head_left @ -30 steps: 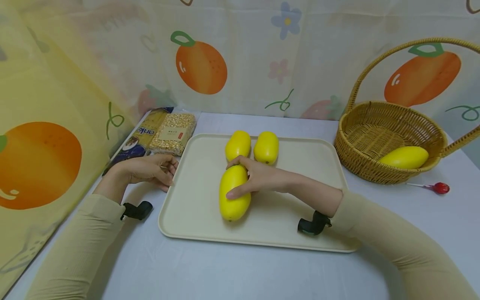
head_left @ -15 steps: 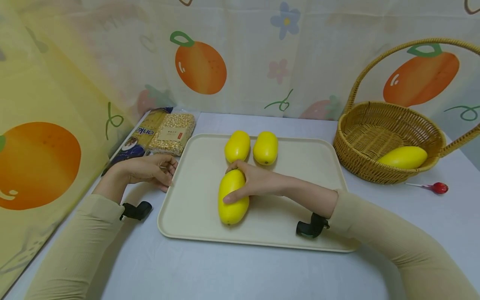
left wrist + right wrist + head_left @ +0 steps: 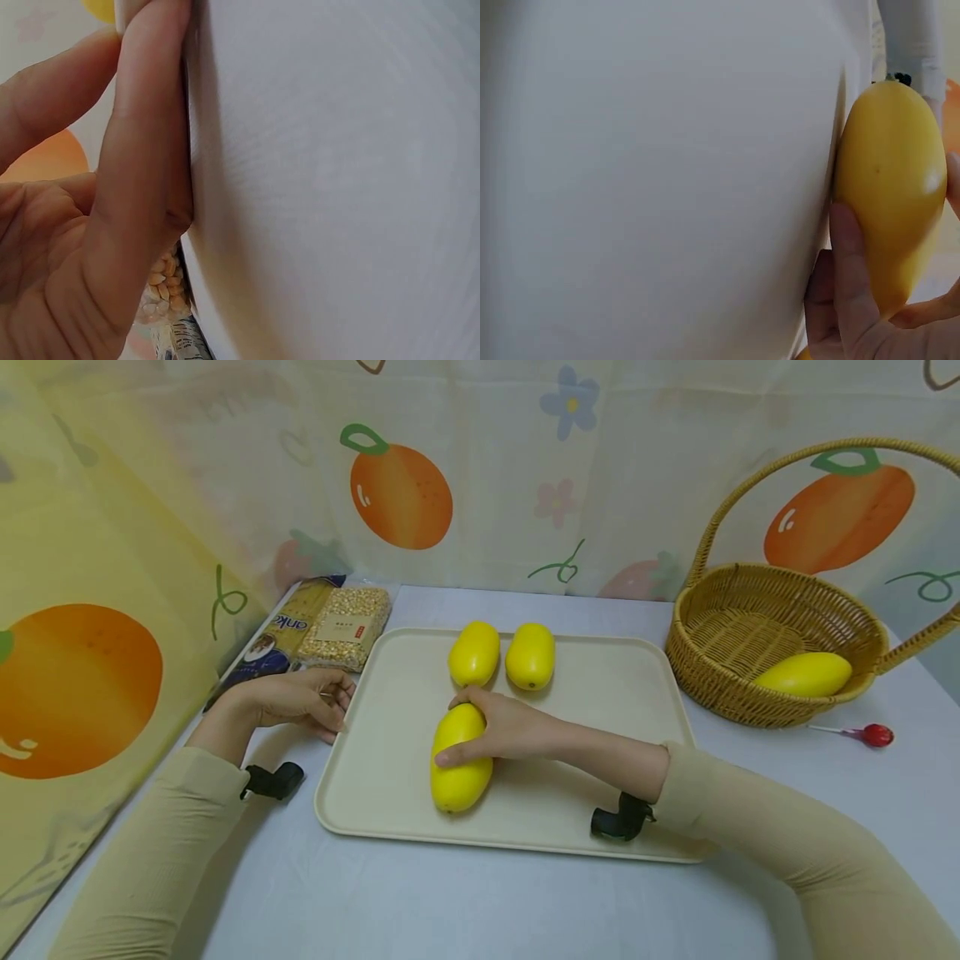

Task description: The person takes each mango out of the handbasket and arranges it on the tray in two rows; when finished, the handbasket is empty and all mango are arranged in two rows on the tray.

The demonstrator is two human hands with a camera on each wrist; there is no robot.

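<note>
In the head view my right hand grips a long yellow mango by its sides, over the middle of a cream tray. The right wrist view shows fingers around this mango, which lies against or close to the tray's surface. Behind it on the tray are two more yellow mangoes, a left one and a right one. At the tray's left edge my left hand pinches the rim between thumb and fingers. The fingertips are partly hidden there.
A wicker basket with a tall handle stands right of the tray, with one yellow mango inside. A red lollipop lies before it. Beyond my left hand are a bag of corn kernels and a gold-and-blue packet.
My right hand and its mango have shifted slightly toward me and to the left, away from the two rear mangoes. The left hand stays at the tray's rim.
</note>
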